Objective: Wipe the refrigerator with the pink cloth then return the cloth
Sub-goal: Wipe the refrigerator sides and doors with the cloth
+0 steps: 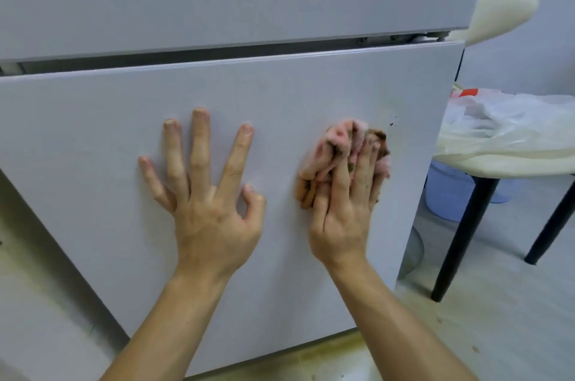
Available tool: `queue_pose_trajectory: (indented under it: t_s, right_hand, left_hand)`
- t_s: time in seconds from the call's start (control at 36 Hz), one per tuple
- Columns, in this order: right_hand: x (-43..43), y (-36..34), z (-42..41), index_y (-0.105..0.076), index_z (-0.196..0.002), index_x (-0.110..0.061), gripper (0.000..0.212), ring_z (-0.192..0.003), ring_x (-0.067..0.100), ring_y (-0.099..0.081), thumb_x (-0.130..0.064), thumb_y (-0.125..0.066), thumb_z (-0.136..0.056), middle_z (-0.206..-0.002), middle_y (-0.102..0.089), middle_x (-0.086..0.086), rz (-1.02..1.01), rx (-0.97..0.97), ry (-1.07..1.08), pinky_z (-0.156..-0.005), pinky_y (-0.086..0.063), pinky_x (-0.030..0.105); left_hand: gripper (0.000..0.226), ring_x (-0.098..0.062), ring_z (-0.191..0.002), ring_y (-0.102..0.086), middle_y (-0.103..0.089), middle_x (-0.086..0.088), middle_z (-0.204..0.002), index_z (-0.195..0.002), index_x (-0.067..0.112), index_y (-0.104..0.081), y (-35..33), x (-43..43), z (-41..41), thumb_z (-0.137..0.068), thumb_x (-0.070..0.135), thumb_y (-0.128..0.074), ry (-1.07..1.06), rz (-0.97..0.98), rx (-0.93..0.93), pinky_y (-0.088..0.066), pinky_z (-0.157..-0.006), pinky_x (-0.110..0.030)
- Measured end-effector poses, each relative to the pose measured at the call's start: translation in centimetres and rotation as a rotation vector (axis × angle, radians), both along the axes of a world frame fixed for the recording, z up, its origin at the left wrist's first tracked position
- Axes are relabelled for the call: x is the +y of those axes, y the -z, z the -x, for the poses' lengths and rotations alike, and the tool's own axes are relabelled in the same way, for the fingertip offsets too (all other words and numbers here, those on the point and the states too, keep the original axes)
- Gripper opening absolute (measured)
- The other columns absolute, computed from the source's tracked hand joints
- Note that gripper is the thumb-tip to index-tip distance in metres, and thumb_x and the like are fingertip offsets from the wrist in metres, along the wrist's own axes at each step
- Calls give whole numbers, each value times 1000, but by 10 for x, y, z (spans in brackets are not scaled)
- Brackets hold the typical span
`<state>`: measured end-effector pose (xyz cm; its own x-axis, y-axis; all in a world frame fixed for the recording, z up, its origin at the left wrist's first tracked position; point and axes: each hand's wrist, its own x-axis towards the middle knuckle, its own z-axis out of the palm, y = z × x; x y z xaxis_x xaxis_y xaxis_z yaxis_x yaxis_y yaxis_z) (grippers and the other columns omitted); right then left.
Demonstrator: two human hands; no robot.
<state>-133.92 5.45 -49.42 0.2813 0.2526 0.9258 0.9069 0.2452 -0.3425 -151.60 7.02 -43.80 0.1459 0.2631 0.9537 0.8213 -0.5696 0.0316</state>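
The pink cloth (336, 147) is bunched into a wad and pressed against the lower door of the refrigerator (93, 132) by the right hand (345, 209), whose fingers lie nearly straight and close together over it. Brown soiling shows in its folds. Dark specks (392, 122) mark the door just up and right of the cloth, nearer this hand. The left hand (211, 203) rests flat on the door, fingers spread, holding nothing.

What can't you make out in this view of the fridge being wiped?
Head view: pink cloth partly hidden under the fingers of the right hand.
Head view: refrigerator top and left side cut off by the frame edges.
Head view: dark specks beside the cloth, too small to identify.
Head view: plastic bag contents, blurred.
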Motion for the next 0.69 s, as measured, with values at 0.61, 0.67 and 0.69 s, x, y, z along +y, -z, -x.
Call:
queue_pose_trajectory:
  t_s: [0.61, 0.67, 0.69]
  right_hand:
    - [-12, -94, -32, -9, -167, -23, 63, -163, 19, 11, -19, -38, -111, -175, 9, 0, 32, 44, -48, -131, 8, 49]
    - [-9, -83, -33, -9, -167, -21, 65, -163, 23, 6, -17, -40, -110, -176, 4, 5, 4, 23, -33, -131, 6, 51]
    - [-8, -71, -34, -8, -167, -22, 67, -163, 25, 4, -16, -40, -109, -177, 2, 7, -9, 6, -22, -131, 5, 52]
  left_hand:
    - [69, -38, -161, -12, -21, -12, -173, -156, 31, -46, 0, 0, -27, -90, 34, -67, -9, -24, 74, -3, -122, -70]
    - [69, -39, -160, -12, -21, -12, -173, -156, 30, -46, 1, 0, -27, -90, 34, -67, -18, -31, 76, -4, -122, -70]
    - [69, -39, -160, -12, -22, -12, -172, -156, 30, -46, 1, 0, -27, -90, 33, -67, -18, -34, 76, -5, -122, -71]
